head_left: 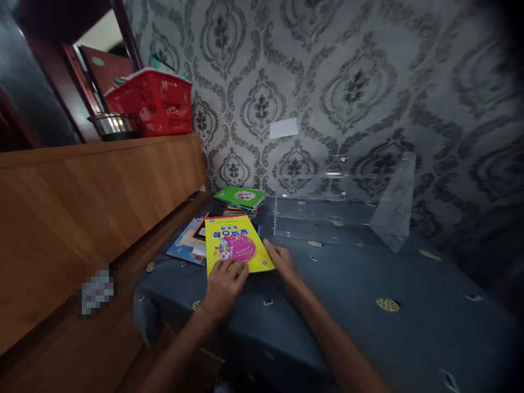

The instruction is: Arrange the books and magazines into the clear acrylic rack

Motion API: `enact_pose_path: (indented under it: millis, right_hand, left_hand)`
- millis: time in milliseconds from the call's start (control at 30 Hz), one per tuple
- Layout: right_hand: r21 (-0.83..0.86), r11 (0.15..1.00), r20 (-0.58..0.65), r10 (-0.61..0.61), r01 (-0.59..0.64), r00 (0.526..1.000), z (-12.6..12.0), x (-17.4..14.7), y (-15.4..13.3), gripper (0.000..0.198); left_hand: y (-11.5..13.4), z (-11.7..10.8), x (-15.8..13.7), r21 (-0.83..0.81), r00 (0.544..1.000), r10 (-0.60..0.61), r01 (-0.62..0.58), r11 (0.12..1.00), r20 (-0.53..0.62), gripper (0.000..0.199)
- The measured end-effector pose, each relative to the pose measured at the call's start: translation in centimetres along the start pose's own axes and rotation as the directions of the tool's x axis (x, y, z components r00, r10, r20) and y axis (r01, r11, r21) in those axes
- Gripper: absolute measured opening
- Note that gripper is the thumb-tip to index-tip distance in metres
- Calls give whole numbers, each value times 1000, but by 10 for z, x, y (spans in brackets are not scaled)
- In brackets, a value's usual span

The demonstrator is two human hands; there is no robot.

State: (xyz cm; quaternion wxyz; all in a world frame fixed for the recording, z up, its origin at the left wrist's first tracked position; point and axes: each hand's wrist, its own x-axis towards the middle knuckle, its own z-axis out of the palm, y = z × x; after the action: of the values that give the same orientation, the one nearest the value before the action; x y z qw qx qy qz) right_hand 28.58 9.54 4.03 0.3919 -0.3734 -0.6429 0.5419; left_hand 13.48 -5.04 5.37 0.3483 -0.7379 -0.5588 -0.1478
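A yellow book with a pink cartoon cover lies at the front of a pile, its cover print upside down to me. My left hand rests on its near edge, the slightly bent fingers and thumb lying on the cover. Along the book's right edge, my right hand has its thumb against the side; its other fingers are partly hidden, and it appears to grip that edge. Under and left of the yellow book are a blue book and a dark, orange-edged book. Behind them a green book tops a stack.
A clear acrylic rack stands at the back right of the cloth-covered table. On the left, a wooden cabinet carries a red basket and a metal bowl. A patterned wall closes off the back.
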Motion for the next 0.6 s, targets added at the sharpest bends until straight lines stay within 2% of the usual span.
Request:
enact_pose_path:
  millis: [67,133,267,367,500,533,600]
  right_hand:
    - [154,985,133,62,-82,989,-13,-15,-1,54]
    - [269,951,203,98,-151,974,-29,-29,0,49]
    - [353,903,211,177,-244,961,-74,-49,9,47]
    - [263,922,139,254,-283,957,-124,-54,19,46]
    - [28,930,-62,368,-367,928,-195,-58,28,35]
    - [-21,930,-119,363,-367,924,-208,-59,29,31]
    - [-50,957,-294,258,-285,920,-226,-60,30,26]
  left_hand:
    - [20,-3,2,-55,1000,-1,2,998,31,29]
    - [42,-6,5,-112,996,5,5,994,93,30]
    - [83,-15,18,-243,976,7,47,969,217,27]
    - [96,-22,33,-351,960,36,67,934,279,21]
    - [97,-20,50,-409,940,75,71,910,331,21]
    - [99,-17,54,-420,937,85,70,905,338,21]
    - [104,-8,61,-448,930,112,61,892,349,22]
